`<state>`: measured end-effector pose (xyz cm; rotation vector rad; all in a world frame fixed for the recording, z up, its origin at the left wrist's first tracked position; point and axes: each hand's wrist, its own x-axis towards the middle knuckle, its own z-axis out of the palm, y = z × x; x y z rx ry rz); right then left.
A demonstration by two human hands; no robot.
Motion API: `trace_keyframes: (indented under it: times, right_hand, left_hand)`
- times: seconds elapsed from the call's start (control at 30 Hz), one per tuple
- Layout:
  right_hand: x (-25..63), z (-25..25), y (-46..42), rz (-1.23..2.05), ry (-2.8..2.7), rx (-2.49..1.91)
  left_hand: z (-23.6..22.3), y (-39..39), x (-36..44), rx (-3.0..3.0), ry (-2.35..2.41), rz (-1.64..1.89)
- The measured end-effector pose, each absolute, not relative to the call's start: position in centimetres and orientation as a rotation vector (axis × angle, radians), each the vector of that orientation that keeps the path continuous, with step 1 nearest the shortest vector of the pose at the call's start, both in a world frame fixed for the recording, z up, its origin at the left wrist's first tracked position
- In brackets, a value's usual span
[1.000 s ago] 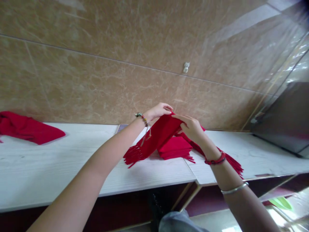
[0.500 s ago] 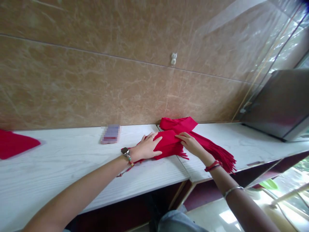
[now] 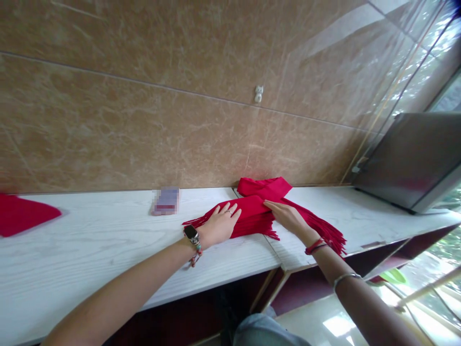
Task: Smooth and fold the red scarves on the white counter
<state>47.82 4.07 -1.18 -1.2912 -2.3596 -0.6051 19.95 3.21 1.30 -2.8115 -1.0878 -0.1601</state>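
**Scarf (image 3: 250, 205) lies under the left hand (image 3: 218, 225), its far edge at the right hand (image 3: 288, 216)**

On my feed, I have the left hand laid palm down on the folded red scarf, fingers slightly spread, pressing on nothing else that I can make out. The right hand stretches in from the other side with its fingers close together, the tips touching the scarf's right edge; whether they pinch the cloth, I cannot tell from here. So the scarf sits between the hands, flat on the white tabletop (image 3: 108, 245), with fringe hanging out on the near side and more poking out beyond the left wrist.

Just beyond the hands I see a folded red band (image 3: 266, 186), and a fringed strip (image 3: 319, 228) runs from near it behind the right hand, ending beside that wrist. I can't tell whether band and strip join the scarf.

To the left of the left hand, near the wall (image 3: 144, 139), lies a flat object (image 3: 166, 202), blurred on my screen. Farther left is another red cloth (image 3: 27, 215), well apart from the hands. A grey box (image 3: 406, 158) stands well to the right of the right hand.
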Motion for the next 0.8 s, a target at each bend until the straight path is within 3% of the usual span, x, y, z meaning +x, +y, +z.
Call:
trace_keyframes:
  times: [0.2, 0.4, 0.63, 0.8]
  right_hand:
    - [47.8, -2.6, 3.7, -0.656, -2.369, -1.291]
    - [47.1, -0.6, 2.7, -0.668, -2.310, -1.268]
    - [47.0, -2.9, 2.2, -0.681, -2.418, -1.430]
    - [45.6, 0.3, 2.5, -0.507, -2.359, -1.429]
  left_hand:
    - [2.0, 3.6, 19.9, -2.974, -1.151, -0.021]
    - [2.7, 5.3, 21.3, -2.931, -1.213, -0.397]
    - [0.4, 6.1, 22.4, -3.008, -1.153, -0.195]
    - [0.6, 6.1, 22.6, -3.011, -1.161, -0.137]
